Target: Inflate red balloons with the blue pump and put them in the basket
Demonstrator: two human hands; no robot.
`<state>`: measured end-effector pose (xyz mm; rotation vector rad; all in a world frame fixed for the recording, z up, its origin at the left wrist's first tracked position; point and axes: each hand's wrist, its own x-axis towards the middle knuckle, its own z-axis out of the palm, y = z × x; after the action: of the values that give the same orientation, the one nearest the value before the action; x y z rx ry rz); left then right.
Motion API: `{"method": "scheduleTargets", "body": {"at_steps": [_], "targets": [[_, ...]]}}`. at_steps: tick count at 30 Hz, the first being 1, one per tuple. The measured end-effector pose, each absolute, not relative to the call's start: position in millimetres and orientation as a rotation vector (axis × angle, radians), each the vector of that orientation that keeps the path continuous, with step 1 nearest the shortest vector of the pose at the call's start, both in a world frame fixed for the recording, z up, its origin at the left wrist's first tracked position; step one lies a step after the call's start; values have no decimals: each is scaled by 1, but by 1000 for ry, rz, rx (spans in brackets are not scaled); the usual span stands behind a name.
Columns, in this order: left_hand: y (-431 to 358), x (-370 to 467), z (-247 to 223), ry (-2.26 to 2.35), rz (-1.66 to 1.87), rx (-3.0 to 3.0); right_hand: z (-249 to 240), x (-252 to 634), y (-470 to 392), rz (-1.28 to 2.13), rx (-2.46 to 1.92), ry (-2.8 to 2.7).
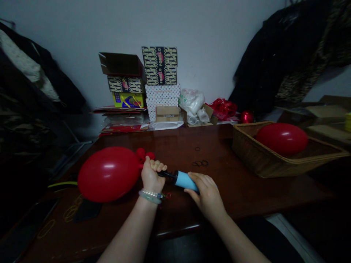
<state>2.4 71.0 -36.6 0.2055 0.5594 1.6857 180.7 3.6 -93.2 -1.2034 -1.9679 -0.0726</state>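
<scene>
A large inflated red balloon is at the left, its neck end against my left hand. That hand is closed round the neck and the black end of a hand balloon pump, so the exact join is hidden. My right hand wraps round the pump's light blue barrel. Small red rounded pieces stick up beside the left thumb; whether they belong to the balloon I cannot tell. Beyond the pump, several thin black rings lie on the brown table.
A wicker basket at the right holds another red balloon. Stacked boxes, plastic bags and a shiny red ball line the wall. Yellow bands and a dark flat object lie at the left.
</scene>
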Motion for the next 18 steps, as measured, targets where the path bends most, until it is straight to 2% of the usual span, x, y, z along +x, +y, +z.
{"method": "scheduleTargets", "body": {"at_steps": [10, 18], "targets": [[82, -50, -23, 510, 1769, 156, -91, 206, 10, -183, -1232, -1990], [78, -37, -26, 495, 1749, 205, -91, 201, 7, -194, -1209, -1956]]}}
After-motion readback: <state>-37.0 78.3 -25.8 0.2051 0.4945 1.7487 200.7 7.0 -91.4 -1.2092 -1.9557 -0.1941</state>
